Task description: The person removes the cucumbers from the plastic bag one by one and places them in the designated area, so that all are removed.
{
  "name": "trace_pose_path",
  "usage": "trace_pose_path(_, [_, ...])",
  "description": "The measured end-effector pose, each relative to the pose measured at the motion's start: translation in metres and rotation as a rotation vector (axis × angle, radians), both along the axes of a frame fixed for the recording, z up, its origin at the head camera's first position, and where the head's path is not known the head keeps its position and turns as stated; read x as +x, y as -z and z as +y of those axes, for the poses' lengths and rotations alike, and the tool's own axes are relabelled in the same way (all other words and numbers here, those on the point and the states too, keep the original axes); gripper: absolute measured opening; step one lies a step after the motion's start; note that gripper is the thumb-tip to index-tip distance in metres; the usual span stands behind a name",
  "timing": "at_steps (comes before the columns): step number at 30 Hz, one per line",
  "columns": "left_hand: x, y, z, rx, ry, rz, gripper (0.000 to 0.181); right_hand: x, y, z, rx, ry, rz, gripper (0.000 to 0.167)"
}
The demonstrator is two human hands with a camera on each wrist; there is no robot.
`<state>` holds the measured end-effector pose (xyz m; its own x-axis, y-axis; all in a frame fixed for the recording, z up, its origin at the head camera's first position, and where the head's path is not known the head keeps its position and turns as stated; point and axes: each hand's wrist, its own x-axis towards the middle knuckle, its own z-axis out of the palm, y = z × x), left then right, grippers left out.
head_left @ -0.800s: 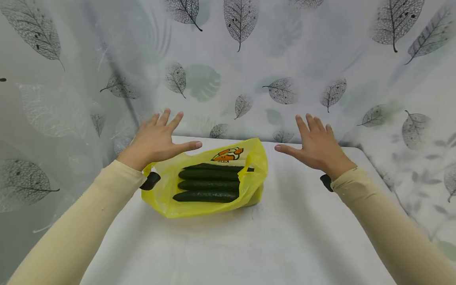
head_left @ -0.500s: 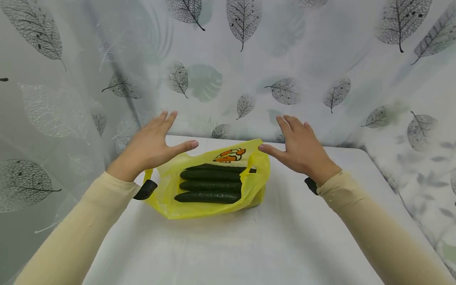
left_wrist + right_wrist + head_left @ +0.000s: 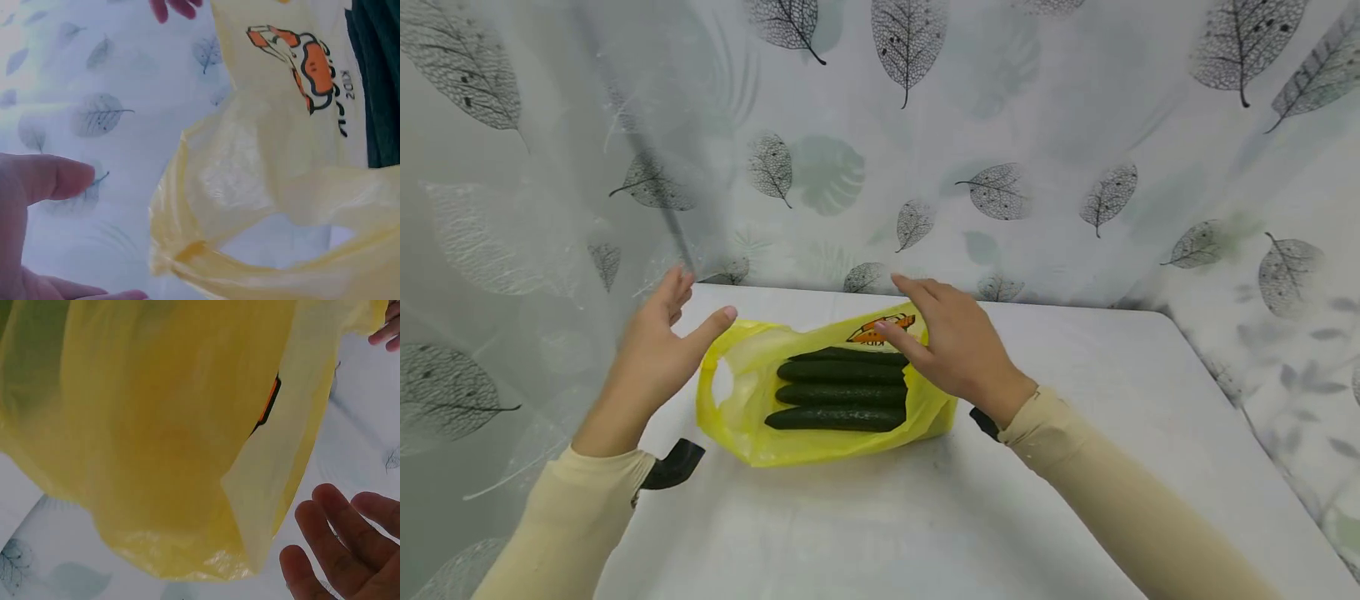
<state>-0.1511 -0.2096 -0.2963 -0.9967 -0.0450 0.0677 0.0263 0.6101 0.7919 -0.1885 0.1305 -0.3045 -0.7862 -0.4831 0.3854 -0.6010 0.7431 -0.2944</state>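
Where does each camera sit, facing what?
Head: on the head, facing forward and down at yellow bag, cucumbers; left hand, right hand, sleeves show.
Left wrist: worn there, facing bag's handle; left thumb and fingers show.
Right wrist: worn there, facing bag's outer wall; right fingers show.
Both wrist views share bag, other hand's fingertips.

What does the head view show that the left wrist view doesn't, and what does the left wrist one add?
Only the head view shows the beige sleeves and the black wrist pieces. Only the left wrist view shows the orange print uncovered; from the head, the right hand crosses in front of part of it. Both show the yellow bag, its handle loop, dark green cucumbers, the left hand and the leaf-patterned backdrop.
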Motion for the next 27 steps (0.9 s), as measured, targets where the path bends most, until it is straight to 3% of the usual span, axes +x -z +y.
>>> trace_pose_path(3, [0.005, 0.012, -0.007, 0.207, 0.01, 0.008, 0.093, 0.003, 0.003, -0.011, -0.022, -0.034, -0.08, 0.066])
trace_pose_path(9, [0.015, 0.038, -0.014, 0.736, 0.029, -0.02, 0.085, 0.005, 0.011, -0.025, -0.003, -0.114, -0.203, 0.051])
trace_pose_path(12, [0.023, 0.055, -0.01, 0.89, -0.011, -0.021, 0.083, 0.002, 0.015, -0.031, 0.015, -0.132, -0.279, 0.044])
trace_pose_path(16, [0.036, 0.078, -0.001, 0.969, -0.085, -0.048, 0.085, -0.004, 0.024, -0.041, 0.029, -0.141, -0.45, 0.044])
trace_pose_path(20, [0.043, 0.099, 0.012, 0.941, -0.148, -0.081, 0.088, -0.012, 0.036, -0.051, 0.066, -0.148, -0.591, 0.043])
trace_pose_path(23, [0.046, 0.112, 0.025, 0.907, -0.208, -0.068, 0.085, -0.017, 0.047, -0.057, 0.11, -0.136, -0.654, 0.044])
trace_pose_path(27, [0.049, 0.121, 0.042, 0.914, -0.29, -0.051, 0.082, -0.019, 0.059, -0.061, 0.163, -0.102, -0.686, 0.042])
